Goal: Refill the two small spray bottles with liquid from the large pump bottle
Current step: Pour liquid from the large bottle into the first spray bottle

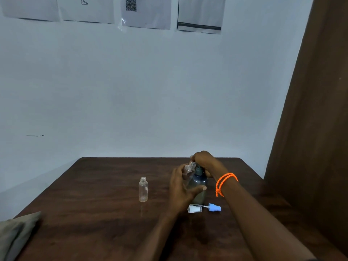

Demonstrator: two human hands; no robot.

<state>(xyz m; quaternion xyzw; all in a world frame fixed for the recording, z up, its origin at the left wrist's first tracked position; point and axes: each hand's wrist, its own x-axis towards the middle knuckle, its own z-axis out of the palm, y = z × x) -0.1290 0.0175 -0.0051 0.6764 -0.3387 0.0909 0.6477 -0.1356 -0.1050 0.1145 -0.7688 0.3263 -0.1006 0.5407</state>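
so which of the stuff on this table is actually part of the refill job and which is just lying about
Part of the job:
large pump bottle
small bottle held by the left hand
right hand on the pump
open small bottle
white spray cap
blue spray cap

Lying about:
grey cloth
wall papers

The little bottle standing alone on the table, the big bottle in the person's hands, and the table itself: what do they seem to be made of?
The small bottle looks like clear glossy plastic: the table shows through it and its neck is threaded. It could be glass. The large pump bottle seems to be tinted translucent plastic, smoky blue-grey, with a darker pump. The table looks like dark wood or wood-look laminate, showing grain streaks and a dull sheen.
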